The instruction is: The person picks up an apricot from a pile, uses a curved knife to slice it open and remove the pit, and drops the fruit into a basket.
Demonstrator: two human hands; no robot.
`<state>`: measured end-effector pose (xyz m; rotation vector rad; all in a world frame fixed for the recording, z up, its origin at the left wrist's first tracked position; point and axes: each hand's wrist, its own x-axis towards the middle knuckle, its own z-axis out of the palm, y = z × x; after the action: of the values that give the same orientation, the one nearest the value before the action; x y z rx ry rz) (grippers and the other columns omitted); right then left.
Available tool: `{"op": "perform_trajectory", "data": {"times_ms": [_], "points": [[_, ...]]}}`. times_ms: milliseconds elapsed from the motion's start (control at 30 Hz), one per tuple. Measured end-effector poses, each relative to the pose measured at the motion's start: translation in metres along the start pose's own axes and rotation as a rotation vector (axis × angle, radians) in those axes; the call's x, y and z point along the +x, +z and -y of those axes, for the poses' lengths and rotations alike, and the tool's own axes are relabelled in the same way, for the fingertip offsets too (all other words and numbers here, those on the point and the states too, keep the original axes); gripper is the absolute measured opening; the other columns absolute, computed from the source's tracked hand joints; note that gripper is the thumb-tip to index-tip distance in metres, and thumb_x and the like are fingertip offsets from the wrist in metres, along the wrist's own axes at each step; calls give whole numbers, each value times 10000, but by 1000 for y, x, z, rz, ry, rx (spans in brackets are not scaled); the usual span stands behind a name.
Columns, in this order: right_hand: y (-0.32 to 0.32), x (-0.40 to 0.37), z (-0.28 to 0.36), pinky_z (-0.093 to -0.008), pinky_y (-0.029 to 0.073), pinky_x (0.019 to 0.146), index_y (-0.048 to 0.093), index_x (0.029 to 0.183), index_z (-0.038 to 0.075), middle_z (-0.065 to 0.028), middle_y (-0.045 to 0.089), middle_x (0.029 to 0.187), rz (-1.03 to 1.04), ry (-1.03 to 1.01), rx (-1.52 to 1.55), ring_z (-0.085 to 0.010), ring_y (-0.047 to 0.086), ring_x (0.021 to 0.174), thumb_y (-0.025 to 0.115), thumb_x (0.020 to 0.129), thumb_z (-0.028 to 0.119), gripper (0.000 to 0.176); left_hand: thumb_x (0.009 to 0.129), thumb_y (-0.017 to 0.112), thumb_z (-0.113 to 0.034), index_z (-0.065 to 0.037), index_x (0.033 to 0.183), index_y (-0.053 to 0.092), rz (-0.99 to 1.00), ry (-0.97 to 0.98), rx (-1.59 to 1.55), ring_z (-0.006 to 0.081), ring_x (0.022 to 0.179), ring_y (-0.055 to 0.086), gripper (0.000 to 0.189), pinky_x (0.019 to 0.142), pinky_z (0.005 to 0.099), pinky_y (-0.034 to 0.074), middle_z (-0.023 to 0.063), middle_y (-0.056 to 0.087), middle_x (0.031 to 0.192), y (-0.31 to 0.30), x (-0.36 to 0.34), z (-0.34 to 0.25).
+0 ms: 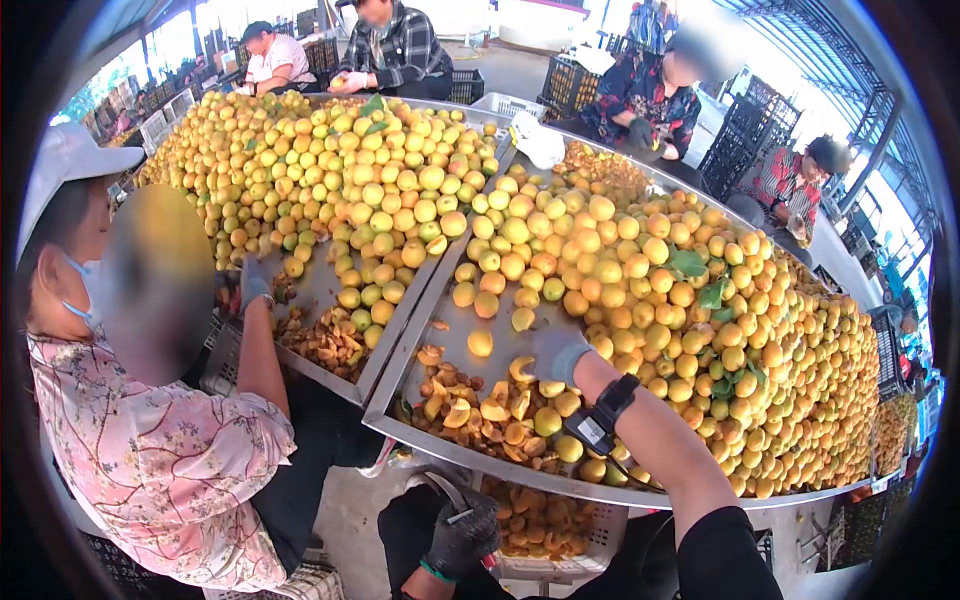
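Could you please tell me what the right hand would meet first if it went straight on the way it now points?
Probably one of the loose yellow fruits just ahead of the right hand on the metal table; blur and unclear depth make it hard to say which comes first.

No text, label, brand, number or sign is legible. The small device (589,430) strapped at the right wrist, at about five o'clock from the view's centre, carries a pale face with dark marks; these marks are too small to read.
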<state>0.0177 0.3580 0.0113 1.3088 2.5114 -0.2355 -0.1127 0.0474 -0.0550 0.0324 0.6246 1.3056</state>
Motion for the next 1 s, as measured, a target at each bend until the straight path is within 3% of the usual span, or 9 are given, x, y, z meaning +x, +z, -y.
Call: {"op": "perform_trajectory", "data": {"times_ms": [267,467,567,633,700,833,900,967,1000], "points": [[8,129,-28,-437,478,953,436,1399,295,-98,367,1479,-173,-154,77,-319,520,1230,517,862,117,571,870,630,-231,-72,1017,608,-121,63,432,151,635,598,217,568,248,494,32,651,829,4,0,-10],[-7,106,-8,-451,501,859,445,1369,217,-150,504,1312,-143,54,-73,-323,603,1069,607,830,210,563,886,612,-233,-112,1002,649,-194,-51,291,168,726,625,172,649,298,512,54,660,893,9,0,-16],[-2,82,-12,-445,499,861,446,1358,170,-156,540,1254,-140,30,-233,-320,608,1046,632,811,245,583,889,628,-275,-129,1075,644,98,402,1076,177,922,621,237,789,364,510,76,649,1042,0,3,-10],[10,73,-27,-451,499,848,454,1324,112,-176,571,1193,-188,103,-50,-326,610,1032,663,805,281,585,884,635,-278,-112,1114,638,-132,-184,413,208,1045,595,283,881,410,479,83,638,1139,44,-4,-25],[-8,25,-21,-429,501,837,459,1294,80,-176,583,1155,-229,62,127,-332,607,1019,657,828,349,574,875,639,-275,-101,1104,645,-71,-8,598,224,964,625,287,818,403,500,90,660,1063,5,9,6],[-11,-79,-17,-371,527,754,506,1213,59,-119,640,1003,-233,-140,1905,-256,636,909,739,801,162,485,866,639,-276,-89,1090,654,62,136,858,245,871,656,292,748,395,521,101,682,973,-4,23,16],[-18,-149,-15,-348,531,758,542,1174,52,-86,660,973,250,-157,2547,-224,644,889,749,768,44,456,867,635,-282,-89,1086,656,134,107,943,251,859,657,293,740,393,522,105,682,959,1,30,17],[-48,-234,12,-324,519,806,605,1100,40,-72,655,1025,-139,4,1542,-220,635,935,714,812,71,309,868,632,-287,-88,1083,659,201,68,1023,257,848,659,294,733,392,522,109,682,945,7,31,22],[-42,-242,8,-324,519,806,605,1100,40,-72,655,1025,-151,9,1537,-220,635,935,714,812,71,309,868,630,-289,-88,1081,660,235,44,1058,260,842,659,294,729,392,522,111,682,939,9,31,29]]}}
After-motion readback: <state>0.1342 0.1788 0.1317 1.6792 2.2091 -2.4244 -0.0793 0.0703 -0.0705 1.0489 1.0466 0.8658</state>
